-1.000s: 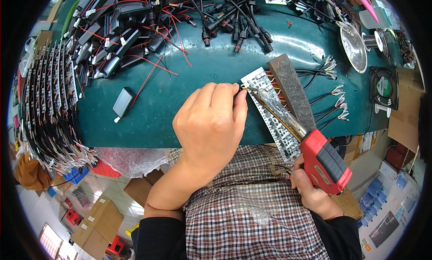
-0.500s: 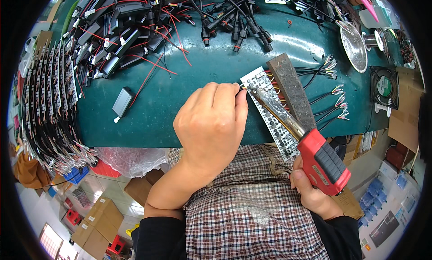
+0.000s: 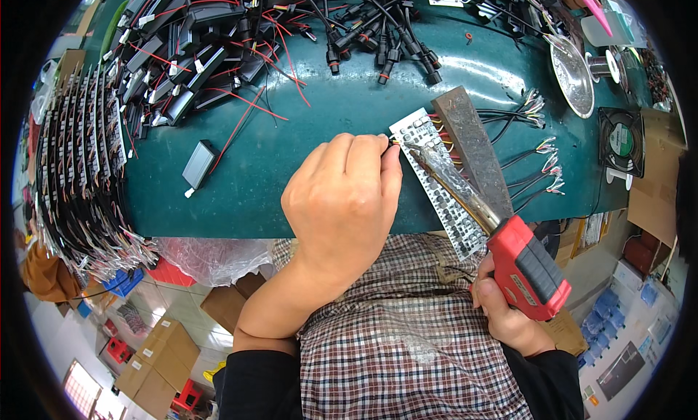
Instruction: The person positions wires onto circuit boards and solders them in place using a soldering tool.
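Just beside left fingers [image 3: 391,174] — white circuit board [image 3: 446,206].

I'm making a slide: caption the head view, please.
Right hand grips a red soldering gun over a white circuit board, left hand near its edge.

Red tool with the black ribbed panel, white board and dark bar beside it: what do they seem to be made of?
Red tool: smooth, moulded-looking plastic; its matte black panel may be rubber, and its shaft gleams like metal.
White board: probably a coated circuit board, being flat, thin and crowded with small parts.
Dark bar: dull, rough and mottled; metal or stone, I can't tell.
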Demonstrator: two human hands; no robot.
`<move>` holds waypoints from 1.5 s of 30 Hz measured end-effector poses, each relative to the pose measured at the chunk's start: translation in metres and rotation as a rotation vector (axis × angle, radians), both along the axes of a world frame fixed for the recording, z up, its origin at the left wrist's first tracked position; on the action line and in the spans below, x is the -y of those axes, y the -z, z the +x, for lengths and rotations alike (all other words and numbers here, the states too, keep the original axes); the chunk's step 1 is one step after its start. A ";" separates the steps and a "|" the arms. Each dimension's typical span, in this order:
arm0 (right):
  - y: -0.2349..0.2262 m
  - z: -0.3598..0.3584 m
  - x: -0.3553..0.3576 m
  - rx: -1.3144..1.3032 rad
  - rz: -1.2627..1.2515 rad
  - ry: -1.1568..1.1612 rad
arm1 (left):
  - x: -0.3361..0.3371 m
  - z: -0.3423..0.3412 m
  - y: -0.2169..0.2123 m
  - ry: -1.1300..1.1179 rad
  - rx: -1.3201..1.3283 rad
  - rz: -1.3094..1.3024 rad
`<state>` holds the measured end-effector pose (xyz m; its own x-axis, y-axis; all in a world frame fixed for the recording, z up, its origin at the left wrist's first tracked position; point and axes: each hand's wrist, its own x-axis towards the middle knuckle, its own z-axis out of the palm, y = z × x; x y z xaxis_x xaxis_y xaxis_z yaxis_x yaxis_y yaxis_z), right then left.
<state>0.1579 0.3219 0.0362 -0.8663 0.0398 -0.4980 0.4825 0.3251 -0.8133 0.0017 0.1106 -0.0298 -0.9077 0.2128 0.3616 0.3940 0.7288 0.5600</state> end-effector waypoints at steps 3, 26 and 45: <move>0.002 0.000 -0.001 -0.027 0.015 -0.057 | 0.000 -0.001 -0.002 -0.010 0.009 0.014; 0.003 0.002 0.001 -0.004 0.025 -0.050 | 0.002 0.003 0.001 0.026 0.034 0.026; -0.012 0.001 0.000 -0.115 0.239 -0.064 | 0.000 0.002 0.001 0.027 0.024 0.018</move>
<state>0.1588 0.3215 0.0482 -0.9211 0.0874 -0.3794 0.3636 0.5411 -0.7583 0.0041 0.1105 -0.0307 -0.9102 0.2311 0.3438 0.3997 0.7080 0.5822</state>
